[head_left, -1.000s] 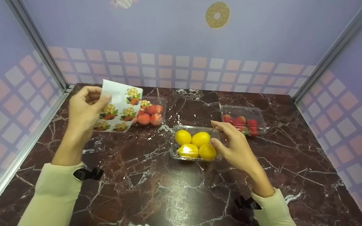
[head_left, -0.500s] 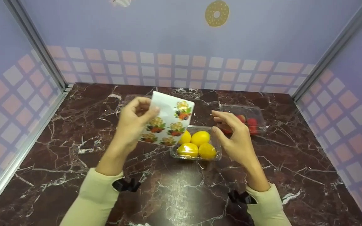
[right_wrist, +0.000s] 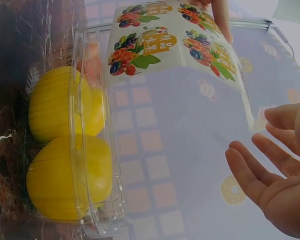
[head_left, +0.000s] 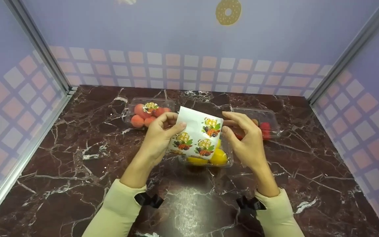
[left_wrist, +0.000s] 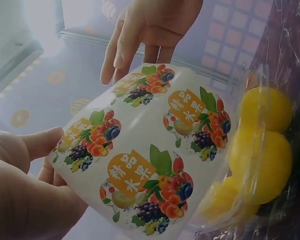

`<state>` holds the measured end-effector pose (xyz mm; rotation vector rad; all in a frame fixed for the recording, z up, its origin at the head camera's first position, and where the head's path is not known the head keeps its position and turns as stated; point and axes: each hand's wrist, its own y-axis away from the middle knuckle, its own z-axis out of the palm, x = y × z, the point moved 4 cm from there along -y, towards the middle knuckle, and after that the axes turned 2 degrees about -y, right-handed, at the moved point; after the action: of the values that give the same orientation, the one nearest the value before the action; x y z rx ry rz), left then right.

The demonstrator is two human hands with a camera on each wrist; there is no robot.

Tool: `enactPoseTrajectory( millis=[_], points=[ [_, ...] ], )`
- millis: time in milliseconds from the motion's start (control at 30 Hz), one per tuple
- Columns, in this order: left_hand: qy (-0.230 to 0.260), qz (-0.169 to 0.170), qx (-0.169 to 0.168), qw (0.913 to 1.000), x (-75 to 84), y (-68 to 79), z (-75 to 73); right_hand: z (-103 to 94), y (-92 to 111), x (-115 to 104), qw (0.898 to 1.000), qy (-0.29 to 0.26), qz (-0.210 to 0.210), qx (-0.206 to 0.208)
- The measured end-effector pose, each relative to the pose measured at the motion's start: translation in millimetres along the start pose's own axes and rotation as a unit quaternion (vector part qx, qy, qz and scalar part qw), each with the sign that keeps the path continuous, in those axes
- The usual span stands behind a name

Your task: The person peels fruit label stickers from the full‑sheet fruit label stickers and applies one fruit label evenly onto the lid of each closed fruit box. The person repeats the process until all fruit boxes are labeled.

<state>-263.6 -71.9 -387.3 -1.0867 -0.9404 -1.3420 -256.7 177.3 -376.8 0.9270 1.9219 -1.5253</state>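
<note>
My left hand [head_left: 155,140] pinches a white sheet of fruit stickers [head_left: 192,131] by its left edge, between thumb and fingers. Printed fruit clusters with yellow labels show on the sheet in the left wrist view. My right hand [head_left: 248,144] is just right of the sheet, fingers parted and relaxed; in the right wrist view its fingertips [right_wrist: 235,152] hold nothing. Under the sheet stands a clear plastic box [right_wrist: 77,150] of yellow, lemon-like fruit [head_left: 219,157], partly covered by the sheet in the head view.
At back left, a clear box of peach-like red fruit [head_left: 138,121] bears a fruit sticker [head_left: 150,107] on its lid. A box with strawberries [head_left: 265,130] stands at back right, partly behind my right hand. Panel walls [head_left: 127,65] enclose the dark marbled table [head_left: 104,184].
The left hand has carried the sticker sheet rightward from beside the peach-like fruit to above the yellow fruit. The right hand has shifted slightly and stays near that box.
</note>
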Motion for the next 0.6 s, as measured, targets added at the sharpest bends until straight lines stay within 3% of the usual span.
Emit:
enactPoseTrajectory(
  millis=[167, 367, 467, 600],
  points=[
    [0.008, -0.024, -0.007, 0.9996, -10.7, 0.2, 4.3, 0.9, -0.1, 2.8, 1.000, 0.008, 0.001, 0.001],
    [-0.011, -0.026, -0.015, 0.9995, -17.5, 0.7, 8.3, 4.3, 0.9, 4.3, 0.999, 0.031, 0.001, -0.010],
    [-0.024, -0.019, -0.019, 0.9994, -18.3, 1.0, 9.4, 4.2, 1.5, 4.3, 0.999, 0.051, -0.005, -0.013],
    [-0.073, 0.014, -0.018, 0.9971, -17.1, 1.6, 9.4, 4.2, 1.2, 5.1, 0.997, 0.078, -0.014, -0.011]
  ],
)
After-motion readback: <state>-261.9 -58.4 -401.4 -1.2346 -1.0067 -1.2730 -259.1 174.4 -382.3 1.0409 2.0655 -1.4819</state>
